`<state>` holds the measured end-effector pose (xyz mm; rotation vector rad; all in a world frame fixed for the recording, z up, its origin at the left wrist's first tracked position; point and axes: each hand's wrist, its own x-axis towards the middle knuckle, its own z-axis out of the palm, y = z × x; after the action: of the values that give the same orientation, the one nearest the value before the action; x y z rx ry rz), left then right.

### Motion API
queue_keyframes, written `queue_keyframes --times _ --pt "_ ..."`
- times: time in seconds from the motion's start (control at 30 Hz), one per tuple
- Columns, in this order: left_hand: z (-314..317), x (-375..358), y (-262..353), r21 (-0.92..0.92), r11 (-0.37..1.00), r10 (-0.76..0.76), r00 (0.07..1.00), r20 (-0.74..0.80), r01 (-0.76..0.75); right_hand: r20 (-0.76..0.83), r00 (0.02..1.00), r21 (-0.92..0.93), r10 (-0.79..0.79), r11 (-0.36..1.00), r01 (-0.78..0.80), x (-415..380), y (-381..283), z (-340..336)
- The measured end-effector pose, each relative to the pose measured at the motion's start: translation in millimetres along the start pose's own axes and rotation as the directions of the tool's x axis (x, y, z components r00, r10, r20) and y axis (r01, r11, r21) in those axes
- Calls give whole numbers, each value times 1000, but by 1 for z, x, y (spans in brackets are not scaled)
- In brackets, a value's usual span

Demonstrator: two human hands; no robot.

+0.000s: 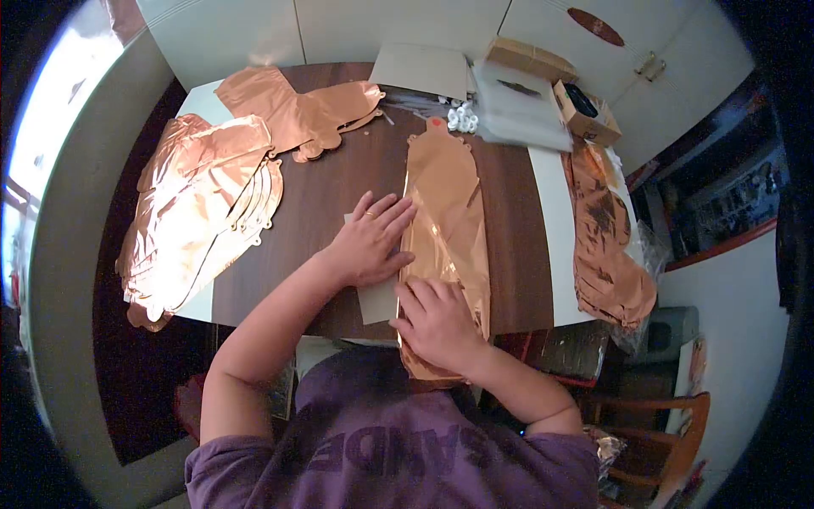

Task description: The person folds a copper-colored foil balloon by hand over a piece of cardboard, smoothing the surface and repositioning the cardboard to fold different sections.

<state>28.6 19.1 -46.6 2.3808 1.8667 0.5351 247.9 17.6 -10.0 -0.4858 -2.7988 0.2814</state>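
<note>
A long copper-coloured foil piece [445, 195] lies lengthwise on the brown table [322, 191], with a red spot at its scalloped far end; its near end reaches past the table's front edge. My left hand [371, 242] rests flat, fingers spread, at the foil's left edge, a ring on one finger. Nearer to me, my right hand [441, 327] lies on the lower part of the foil, its fingers slightly bent and apart. Beneath and beside my left hand, a pale card [377, 305] shows partly.
Shiny copper foil pieces [199, 195] are stacked at the left, with more foil [292, 106] behind. White rings [462, 118], a clear plastic bag [521, 106] and cardboard boxes [585, 114] stand at the back. Crumpled foil [606, 237] lies at the right; a wooden chair [691, 441] is beyond.
</note>
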Motion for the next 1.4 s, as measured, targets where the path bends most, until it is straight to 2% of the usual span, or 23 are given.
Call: queue_keyframes --times 0.1,0.4,0.53,0.77,0.87,0.97,1.1,1.2,1.3,1.33,1.4 --pt "3 -2 -1 36 999 -2 1000 7 2 -27 997 -43 66 997 -67 7 2 0" --pt "9 -2 -1 126 992 1 1000 -2 -1 32 997 -214 71 975 -62 -10 -7 4" --pt "1 -1 3 79 997 -22 999 32 19 62 996 -222 65 974 -50 -12 -9 2" --pt "1 3 4 141 988 -76 995 58 67 39 993 -227 115 968 -103 -25 -23 12" --pt "4 10 -2 152 986 -77 997 24 72 40 992 -220 121 969 -109 -30 -28 12" --pt "9 24 -15 242 967 -71 997 -28 75 55 991 -211 121 972 -107 -30 -29 10" --pt "5 48 -33 254 956 -159 987 35 145 76 989 -247 125 963 -103 -32 -28 8" --pt "10 52 -31 305 919 -214 966 -147 250 113 985 -239 129 966 -100 -29 -26 1" --pt "9 43 13 179 954 -183 941 -286 240 128 982 -154 141 981 -121 -26 -19 -7" --pt "7 35 32 87 983 -137 959 -247 163 173 974 -89 149 987 -135 -24 -17 -15" --pt "12 21 58 -9 989 -149 979 -140 150 265 953 35 149 986 -164 -15 -5 -35"
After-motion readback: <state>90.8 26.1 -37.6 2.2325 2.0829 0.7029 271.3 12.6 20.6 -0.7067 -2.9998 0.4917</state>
